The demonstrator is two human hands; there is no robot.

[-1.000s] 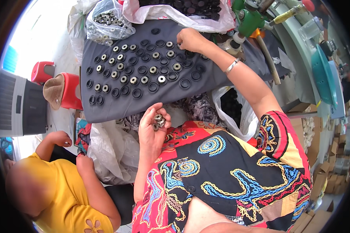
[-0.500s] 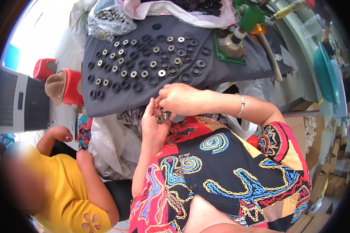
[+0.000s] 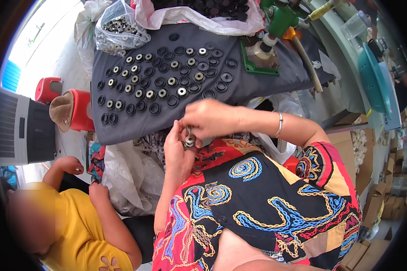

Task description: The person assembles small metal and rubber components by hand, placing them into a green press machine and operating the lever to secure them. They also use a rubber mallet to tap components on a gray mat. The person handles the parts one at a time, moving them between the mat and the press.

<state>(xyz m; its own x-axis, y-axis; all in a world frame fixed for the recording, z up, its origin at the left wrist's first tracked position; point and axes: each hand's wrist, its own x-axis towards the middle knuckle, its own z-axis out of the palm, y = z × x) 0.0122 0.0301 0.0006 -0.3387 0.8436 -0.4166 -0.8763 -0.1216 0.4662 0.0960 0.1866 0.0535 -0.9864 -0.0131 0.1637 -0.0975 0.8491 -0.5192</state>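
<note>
Several small metal bearings lie in my left hand, its fingers curled up around them in front of the table edge. My right hand reaches across from the right, fingertips pinched together at my left fingers, with a shiny bearing partly showing under them. The right fingers hide part of what they grip. Just beyond my hands, black round rings are spread in loose rows on the grey cloth. Some hold a metal bearing in the middle.
A green hand press stands at the table's right. At the back are a clear bag of bearings and a white sack of black parts. A co-worker in yellow sits at left, near red stools.
The view has shifted slightly, so the table's things sit a little left and lower. My right fingers have moved on the bearings in my left palm; both hands stay together.
</note>
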